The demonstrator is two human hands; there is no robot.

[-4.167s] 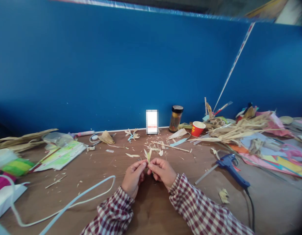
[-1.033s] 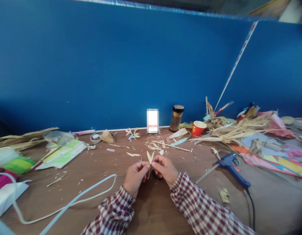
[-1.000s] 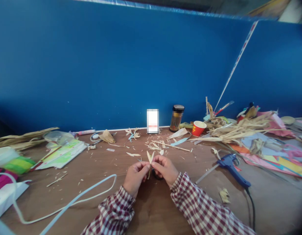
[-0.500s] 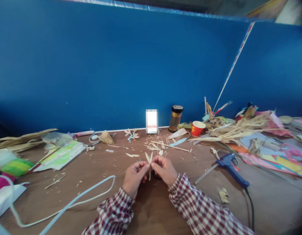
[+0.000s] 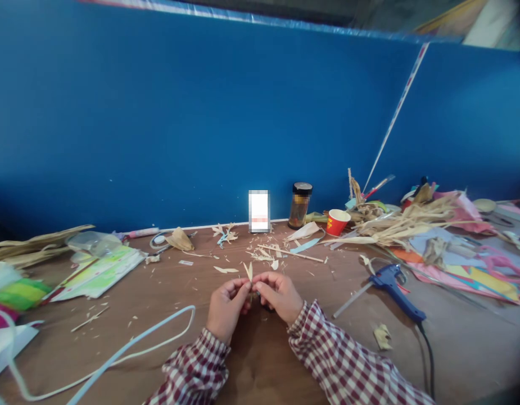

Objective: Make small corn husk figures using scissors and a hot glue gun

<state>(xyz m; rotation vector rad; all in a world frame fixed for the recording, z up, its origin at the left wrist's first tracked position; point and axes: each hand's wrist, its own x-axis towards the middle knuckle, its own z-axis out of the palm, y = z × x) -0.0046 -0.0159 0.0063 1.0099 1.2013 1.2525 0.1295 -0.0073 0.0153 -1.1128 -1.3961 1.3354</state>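
My left hand (image 5: 226,306) and my right hand (image 5: 280,295) meet over the middle of the brown table (image 5: 260,360). Both pinch a small pale piece of dried husk (image 5: 249,273), whose pointed tips stick up between the fingertips. The fingers of each hand are curled closed round its lower end. A small dark thing lies under my right hand, mostly hidden. Checked red and white sleeves cover both forearms.
A blue glue gun (image 5: 392,284) with a black cord lies to the right. Behind are a red paper cup (image 5: 338,221), a dark-lidded jar (image 5: 299,205) and a pile of dried husks (image 5: 411,222). Husk scraps (image 5: 270,253) litter the middle. A pale cable (image 5: 129,346) loops at left beside coloured paper (image 5: 95,270).
The view has shifted slightly. My hands have stayed together on the husk piece, and its two tips now stand closer together and lean left.
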